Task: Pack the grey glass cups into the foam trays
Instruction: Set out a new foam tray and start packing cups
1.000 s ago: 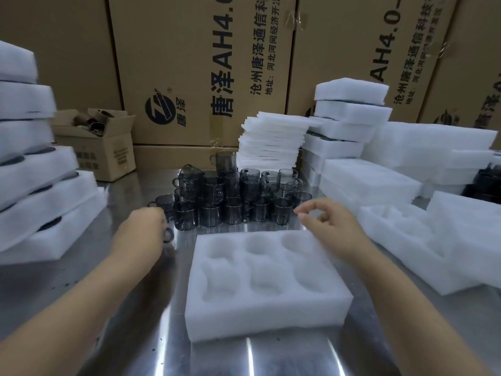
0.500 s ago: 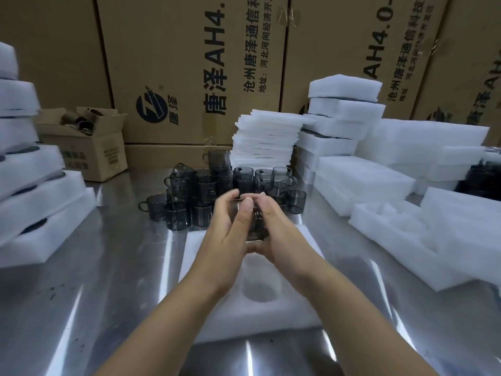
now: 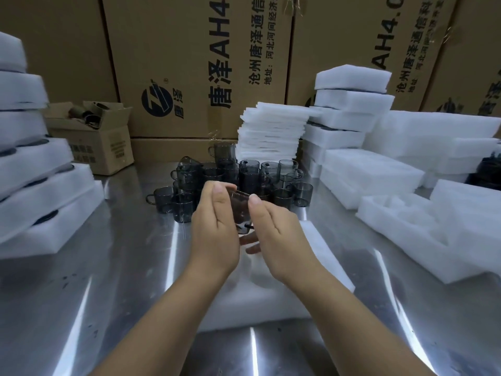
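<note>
Here left hand (image 3: 217, 229), right hand (image 3: 273, 232) grip cup (image 3: 240, 208).

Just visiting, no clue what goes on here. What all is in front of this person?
Held cup: one, grey glass, centre, off the table.
Loose cups: roughly twenty, grey glass, clustered on the table behind it.
Front tray: one, white foam, nearest, centre.
Pocketed tray: one, white foam, right, pockets empty.
Foam stacks: several, white, left and right.
Small box: one, brown, open, back left.
Large cartons: several, brown, printed, along the back.
Table: one, shiny metal.
Left hand, right hand: two, holding the held cup.
</note>
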